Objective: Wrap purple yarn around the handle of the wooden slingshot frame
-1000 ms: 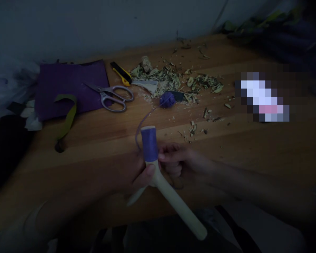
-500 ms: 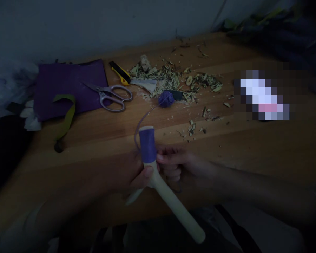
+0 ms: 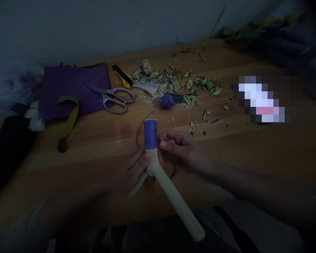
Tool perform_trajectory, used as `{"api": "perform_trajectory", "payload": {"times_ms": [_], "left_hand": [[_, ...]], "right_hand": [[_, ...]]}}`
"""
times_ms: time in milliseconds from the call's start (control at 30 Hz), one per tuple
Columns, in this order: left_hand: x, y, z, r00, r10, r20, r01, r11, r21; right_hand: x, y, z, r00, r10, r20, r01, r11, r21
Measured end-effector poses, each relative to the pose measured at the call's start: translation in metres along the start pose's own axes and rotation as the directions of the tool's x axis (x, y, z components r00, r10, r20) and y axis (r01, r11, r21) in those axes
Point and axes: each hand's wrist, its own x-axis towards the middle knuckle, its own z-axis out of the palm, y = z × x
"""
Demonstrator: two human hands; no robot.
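Observation:
A peeled, Y-shaped wooden fork [image 3: 177,200] is held over the table's near side, its short end up. Tight turns of purple cord [image 3: 150,134] cover that end. My left hand [image 3: 137,167] is closed around the junction, thumb on top. At the right of the wrapping, my right hand [image 3: 180,146] has thumb and forefinger pinched together, apparently on the cord; the strand between the fingertips is too dark to make out. A loop of cord hangs below this hand. Another strand runs from the left of the wrapping to a purple cord ball [image 3: 167,101].
Scissors [image 3: 116,100] lie partly on a purple sheet [image 3: 73,79], beside an olive strap [image 3: 73,117]. A yellow utility knife [image 3: 123,76] lies near heaped bark shavings [image 3: 171,79]. A blurred-out bright object [image 3: 260,100] is at right, and leaves [image 3: 231,32] at the back.
The fork's wrapped end has moved up and slightly right, standing more upright. Both hands have risen with it, and my right hand has turned, its thumb now showing in front.

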Motion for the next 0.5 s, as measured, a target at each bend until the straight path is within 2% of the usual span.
{"api": "perform_trajectory", "payload": {"times_ms": [133, 267, 400, 500], "left_hand": [[0.005, 0.009, 0.002, 1.0, -0.005, 0.026, 0.009, 0.981, -0.192], [0.009, 0.009, 0.006, 0.998, -0.044, 0.039, 0.055, 0.923, -0.38], [0.011, 0.003, 0.007, 0.995, -0.049, 0.085, 0.091, 0.788, -0.61], [0.017, -0.002, 0.004, 0.987, 0.013, 0.16, 0.101, 0.726, -0.681]], "right_hand": [[0.0, -0.002, 0.0, 0.995, -0.045, -0.094, 0.035, 0.994, -0.107], [-0.001, 0.0, 0.0, 0.99, -0.05, -0.134, 0.023, 0.981, -0.191], [-0.003, 0.002, 0.003, 0.976, -0.038, -0.213, -0.034, 0.945, -0.326], [-0.005, 0.002, 0.006, 0.972, -0.029, -0.235, -0.067, 0.917, -0.394]]}}
